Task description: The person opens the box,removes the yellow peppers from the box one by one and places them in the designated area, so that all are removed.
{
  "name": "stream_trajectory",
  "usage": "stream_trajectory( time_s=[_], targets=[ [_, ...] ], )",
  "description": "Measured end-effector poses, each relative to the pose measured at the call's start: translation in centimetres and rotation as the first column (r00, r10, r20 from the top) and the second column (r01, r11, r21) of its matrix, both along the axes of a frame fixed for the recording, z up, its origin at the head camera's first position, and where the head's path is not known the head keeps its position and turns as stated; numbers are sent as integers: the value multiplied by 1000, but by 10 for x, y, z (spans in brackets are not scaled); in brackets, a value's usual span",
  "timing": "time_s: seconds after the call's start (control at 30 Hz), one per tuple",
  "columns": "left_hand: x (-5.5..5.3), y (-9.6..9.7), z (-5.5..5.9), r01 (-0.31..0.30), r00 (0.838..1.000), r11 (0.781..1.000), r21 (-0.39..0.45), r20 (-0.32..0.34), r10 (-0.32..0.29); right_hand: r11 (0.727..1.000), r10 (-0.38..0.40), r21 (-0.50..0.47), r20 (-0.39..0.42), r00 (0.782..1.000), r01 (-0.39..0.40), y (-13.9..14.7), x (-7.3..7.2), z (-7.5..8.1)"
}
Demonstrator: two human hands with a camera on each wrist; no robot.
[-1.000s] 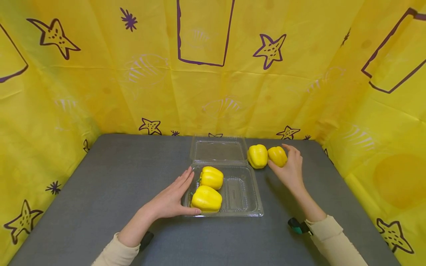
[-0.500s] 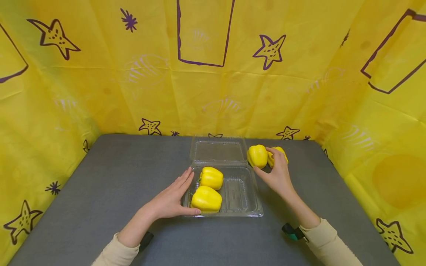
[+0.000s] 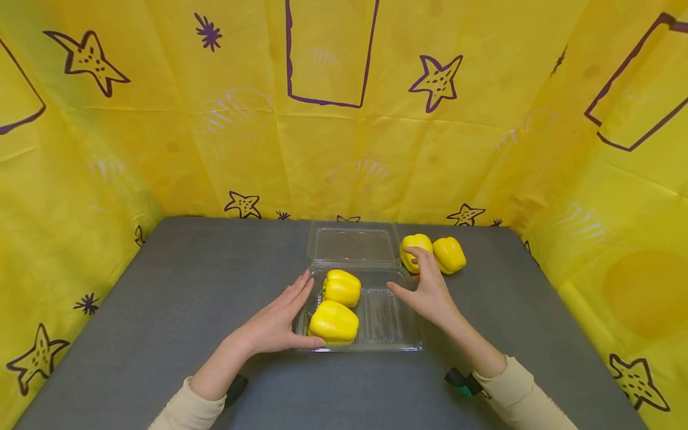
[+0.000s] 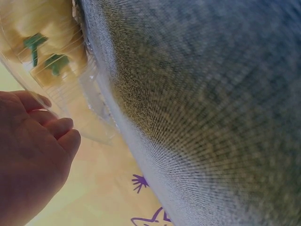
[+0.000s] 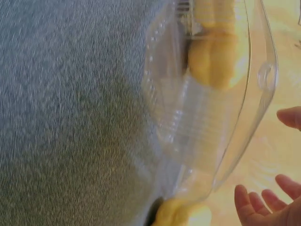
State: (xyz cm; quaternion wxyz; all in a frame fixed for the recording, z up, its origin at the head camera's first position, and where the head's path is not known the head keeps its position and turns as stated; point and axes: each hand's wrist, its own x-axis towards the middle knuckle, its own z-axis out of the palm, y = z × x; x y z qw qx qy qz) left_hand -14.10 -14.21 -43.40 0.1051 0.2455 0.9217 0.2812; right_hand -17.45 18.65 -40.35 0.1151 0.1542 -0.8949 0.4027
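A clear plastic clamshell container [image 3: 378, 319] lies opened out on the table. Two yellow bell peppers, one farther [image 3: 342, 288] and one nearer [image 3: 334, 323], sit in its left half. My left hand [image 3: 273, 325] rests against the left side, straight fingers along the rim and thumb at the front corner. Through the wall, the left wrist view shows green stems [image 4: 56, 63]. My right hand [image 3: 432, 297] holds nothing and hovers by the container's right edge, fingers spread. It partly covers a yellow pepper [image 3: 416, 241] on the table; another pepper [image 3: 450, 255] lies right of that one.
The container's transparent lid [image 3: 352, 243] lies back toward the far table edge. Grey cloth covers the table [image 3: 215, 263]. A yellow patterned curtain [image 3: 344, 143] encloses the back and both sides.
My right hand has come away from the rightmost pepper, passing leftward and nearer, across the other loose pepper to the container's right edge. The left hand and the peppers in the container have stayed put.
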Motion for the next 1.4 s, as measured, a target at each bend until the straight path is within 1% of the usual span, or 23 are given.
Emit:
stream_trajectory(
  time_s=[0.17, 0.43, 0.7, 0.87, 1.0, 1.13, 1.3, 1.4],
  targets=[
    [0, 0, 0, 3, 1000, 1000, 0, -2, -3, 996, 84, -10, 9, 996, -84, -7, 4, -3],
    [0, 0, 0, 2, 1000, 1000, -3, 3, -2, 981, 188, 41, 29, 982, -189, -16, 5, -12],
    [0, 0, 1, -4, 1000, 1000, -6, 12, 4, 949, 278, 157, -4, 961, -274, -25, 3, -17],
    [0, 0, 1, 0, 1000, 1000, -7, 6, 0, 922, 322, 239, -34, 946, -305, -32, 0, -17],
    [0, 0, 1, 4, 1000, 1000, -2, 1, -4, 894, 366, 286, -26, 930, -344, -38, -2, -18],
    [0, 0, 2, 8, 1000, 1000, 2, 4, -8, 858, 427, 329, -32, 904, -394, -42, -6, -20],
    [0, 0, 2, 13, 1000, 1000, 5, 2, -13, 813, 488, 388, -47, 872, -434, -46, -11, -23],
    [0, 0, 1, 15, 1000, 1000, 4, 0, -15, 795, 511, 404, -46, 858, -452, -48, -13, -24]
  ],
)
